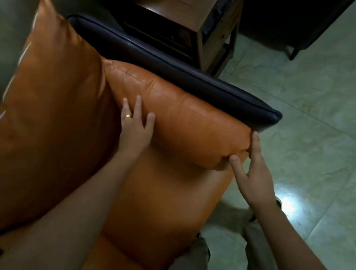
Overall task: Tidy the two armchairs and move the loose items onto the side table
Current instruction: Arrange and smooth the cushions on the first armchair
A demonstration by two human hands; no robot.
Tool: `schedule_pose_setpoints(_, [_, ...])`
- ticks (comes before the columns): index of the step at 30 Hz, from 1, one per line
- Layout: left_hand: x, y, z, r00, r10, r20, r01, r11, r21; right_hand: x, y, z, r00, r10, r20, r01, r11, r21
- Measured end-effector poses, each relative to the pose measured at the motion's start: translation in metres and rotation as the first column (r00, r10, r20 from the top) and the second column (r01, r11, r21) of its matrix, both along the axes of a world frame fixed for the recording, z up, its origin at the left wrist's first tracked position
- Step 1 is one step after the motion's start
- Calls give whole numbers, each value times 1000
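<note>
Left hand [136,128] and right hand [254,174] press straight-fingered on the orange cushion [186,122], seemingly almost settled against the black armrest [183,74].

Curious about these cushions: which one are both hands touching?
The plump orange leather cushion against the dark padded armrest, left hand and right hand at its ends. The bigger orange pillow has a white stripe.

Bare forearms [79,201], a gold ring [128,116] on the left hand [136,132], and khaki trousers [191,268].
</note>
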State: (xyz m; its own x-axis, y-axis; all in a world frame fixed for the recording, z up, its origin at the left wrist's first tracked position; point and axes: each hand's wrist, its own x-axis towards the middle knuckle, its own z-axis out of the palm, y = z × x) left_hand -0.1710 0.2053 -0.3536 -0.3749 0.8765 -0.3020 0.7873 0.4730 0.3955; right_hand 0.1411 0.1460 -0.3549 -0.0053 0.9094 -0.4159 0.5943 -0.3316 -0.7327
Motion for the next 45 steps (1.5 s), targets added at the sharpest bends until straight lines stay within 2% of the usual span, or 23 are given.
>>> schedule_pose_setpoints(5, [53,-110,-8,972,222,73,-214,971,-103,13,-15,3,1000,13,-6,-13,993,-116])
schedule_pose_setpoints(7, [77,-152,-9,942,320,104,-293,932,-212,18,-27,-1,997,83,9,-79,979,-190])
schedule_pose_setpoints(10, [120,-213,-11,883,462,80,-419,854,-308,26,-45,-4,959,285,3,-270,913,-305])
schedule_pose_setpoints(15, [186,-288,-25,810,580,87,-532,789,-307,37,-68,-16,820,572,-22,-542,762,-354])
schedule_pose_setpoints(19, [227,-346,-36,722,684,102,-631,712,-307,45,-90,-27,765,644,-8,-604,714,-356])
schedule_pose_setpoints(24, [273,-418,-46,658,749,76,-697,645,-313,53,-137,-38,695,718,-23,-671,638,-377])
schedule_pose_setpoints(31, [333,-528,-41,634,770,72,-719,621,-311,70,-237,-30,563,826,-26,-791,529,-307])
schedule_pose_setpoints(36, [365,-587,-39,613,788,54,-748,602,-279,79,-299,-13,410,912,-16,-885,393,-251])
schedule_pose_setpoints(42, [364,-600,-72,535,844,39,-829,534,-167,59,-320,-43,227,972,55,-964,232,-127])
schedule_pose_setpoints(45, [344,-589,-105,548,835,51,-827,550,-119,37,-312,-75,83,985,151,-995,89,-37])
